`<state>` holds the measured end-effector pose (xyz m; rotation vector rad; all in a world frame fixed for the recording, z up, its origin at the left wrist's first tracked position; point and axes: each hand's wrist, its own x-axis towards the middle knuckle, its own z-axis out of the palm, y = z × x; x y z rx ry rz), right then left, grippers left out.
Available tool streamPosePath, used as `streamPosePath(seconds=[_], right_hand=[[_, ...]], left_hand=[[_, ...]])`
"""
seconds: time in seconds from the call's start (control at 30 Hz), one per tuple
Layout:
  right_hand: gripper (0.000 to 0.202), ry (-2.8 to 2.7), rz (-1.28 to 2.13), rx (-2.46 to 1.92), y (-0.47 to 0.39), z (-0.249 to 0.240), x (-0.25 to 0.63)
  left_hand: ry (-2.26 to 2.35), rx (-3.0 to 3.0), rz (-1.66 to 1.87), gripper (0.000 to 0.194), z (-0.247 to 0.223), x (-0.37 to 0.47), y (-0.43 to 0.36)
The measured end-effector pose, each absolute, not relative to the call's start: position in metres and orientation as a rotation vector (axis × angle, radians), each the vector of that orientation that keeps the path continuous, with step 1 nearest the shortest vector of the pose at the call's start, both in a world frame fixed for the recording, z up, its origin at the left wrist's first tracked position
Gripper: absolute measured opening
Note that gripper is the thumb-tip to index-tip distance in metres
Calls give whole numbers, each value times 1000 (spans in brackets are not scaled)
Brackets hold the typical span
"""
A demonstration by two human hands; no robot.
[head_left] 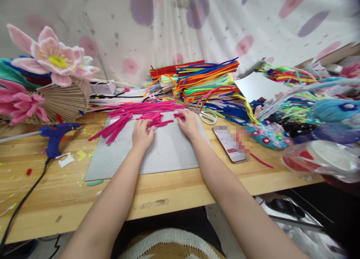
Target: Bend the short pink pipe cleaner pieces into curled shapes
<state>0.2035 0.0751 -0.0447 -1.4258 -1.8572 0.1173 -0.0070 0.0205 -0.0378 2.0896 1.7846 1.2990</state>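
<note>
forearms (pixel 104 202) cropped below; left hand (pixel 143 133) bent over pink stems (pixel 155 118), can't tell finger grip; right fingers (pixel 182 116) pinching pink bits (pixel 177 116), partly hidden.

The brown garment (pixel 171 248) has a pale textured band (pixel 171 233) curving across it

Bright, diffuse light spreads fairly evenly across the frame, leaving the curtain (pixel 165 33) at the top pale and the grey mat (pixel 171 154) at centre softly lit. Glare streaks the clear wrapping of the cup (pixel 332 155) at right. The lower right and the extreme upper-right corner sink into darkness. A wide lens stretches shapes toward the sides; fine detail in the pink strips (pixel 118 127) smears, and square pixelation masks part of the phone (pixel 225 142).
</note>
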Motion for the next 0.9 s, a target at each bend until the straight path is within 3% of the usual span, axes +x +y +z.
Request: streamPosePath(seconds=[0.2,0.37,0.57,0.7,0.9], right_hand=[[21,-2076,191,-1323,62,-44,168],[18,-2073,224,-1468,63,-47,164],[6,-2004,331,-1380,64,-44,171],[16,-1945,393,-1345,64,-44,173],[26,-1928,419,-1318,64,-44,171]], left_hand=[[2004,1966,1416,19,-38,-23,26],[1909,2064,1174,26,-42,-26,29],[2032,2049,1046,10,-42,-25,30],[2030,2083,1106,6,-37,-26,26],[1907,2292,1259,15,-32,-16,23]])
